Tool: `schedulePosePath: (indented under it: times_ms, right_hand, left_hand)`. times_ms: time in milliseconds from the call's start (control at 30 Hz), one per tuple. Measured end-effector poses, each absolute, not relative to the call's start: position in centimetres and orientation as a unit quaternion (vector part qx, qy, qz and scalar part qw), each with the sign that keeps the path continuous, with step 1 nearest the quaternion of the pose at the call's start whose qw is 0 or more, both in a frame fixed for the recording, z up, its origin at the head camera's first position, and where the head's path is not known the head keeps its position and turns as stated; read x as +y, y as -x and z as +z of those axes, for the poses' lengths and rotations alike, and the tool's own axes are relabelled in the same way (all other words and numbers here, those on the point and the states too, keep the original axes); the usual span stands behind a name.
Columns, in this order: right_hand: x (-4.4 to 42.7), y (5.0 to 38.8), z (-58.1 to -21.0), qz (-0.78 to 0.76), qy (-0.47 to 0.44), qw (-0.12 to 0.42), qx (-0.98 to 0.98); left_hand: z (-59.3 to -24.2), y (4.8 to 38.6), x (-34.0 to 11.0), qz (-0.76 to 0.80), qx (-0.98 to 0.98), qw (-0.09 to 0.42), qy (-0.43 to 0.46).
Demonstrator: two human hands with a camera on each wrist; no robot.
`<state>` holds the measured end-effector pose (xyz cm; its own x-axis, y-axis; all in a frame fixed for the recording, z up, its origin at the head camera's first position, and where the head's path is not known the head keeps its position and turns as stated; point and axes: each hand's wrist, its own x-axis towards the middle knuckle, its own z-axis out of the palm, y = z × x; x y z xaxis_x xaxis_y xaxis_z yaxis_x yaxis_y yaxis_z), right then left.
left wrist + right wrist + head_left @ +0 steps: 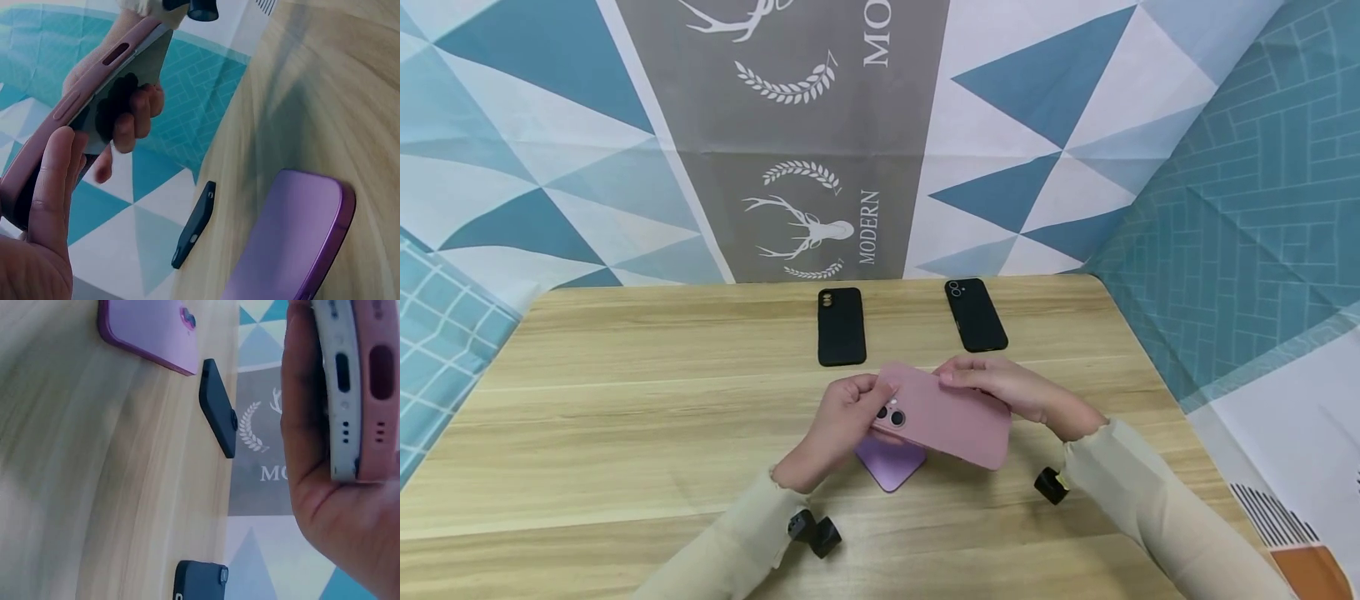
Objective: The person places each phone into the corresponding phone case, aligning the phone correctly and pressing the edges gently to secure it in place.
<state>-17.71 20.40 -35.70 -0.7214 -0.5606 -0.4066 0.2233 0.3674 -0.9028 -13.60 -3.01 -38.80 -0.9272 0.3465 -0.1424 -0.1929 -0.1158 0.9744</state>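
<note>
A pink phone case [958, 421] is held tilted above the table between both hands, its back and camera corner facing up in the head view. The left hand [842, 417] grips the camera end, thumb on the back. At the other end, the right hand [1011, 387] holds case and phone together, its fingers on the screen side. A phone with a pale frame [344, 406] lies against the case; its end sticks out of the case in the left wrist view. Below the hands, a purple phone or phone case [891, 468] lies on the table, partly hidden.
Two black phone cases or phones lie near the table's back edge, one [842, 327] left of centre and one [977, 317] to the right. The wooden table [625, 400] meets a patterned cloth [797, 133] behind. Black wrist cameras [815, 533] hang below the sleeves.
</note>
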Motion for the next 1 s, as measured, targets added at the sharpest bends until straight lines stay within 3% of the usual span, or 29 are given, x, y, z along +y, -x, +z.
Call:
schedulePosePath:
  times_ms: [267, 600, 1000]
  right_hand:
    - [20.8, 17.5, -35.9, -0.618, 0.066, 0.331, 0.71]
    - [20.2, 16.5, -36.5, -0.652, 0.144, 0.344, 0.66]
    - [18.6, 15.2, -36.7, -0.657, 0.158, 0.272, 0.685]
  left_hand:
    - [-38.4, 13.9, -4.5, 0.76, 0.638, 0.122, -0.012]
    - [-37.5, 13.8, -5.6, 0.795, 0.603, 0.03, 0.05]
    - [-37.1, 13.3, -6.4, 0.79, 0.609, 0.013, 0.066]
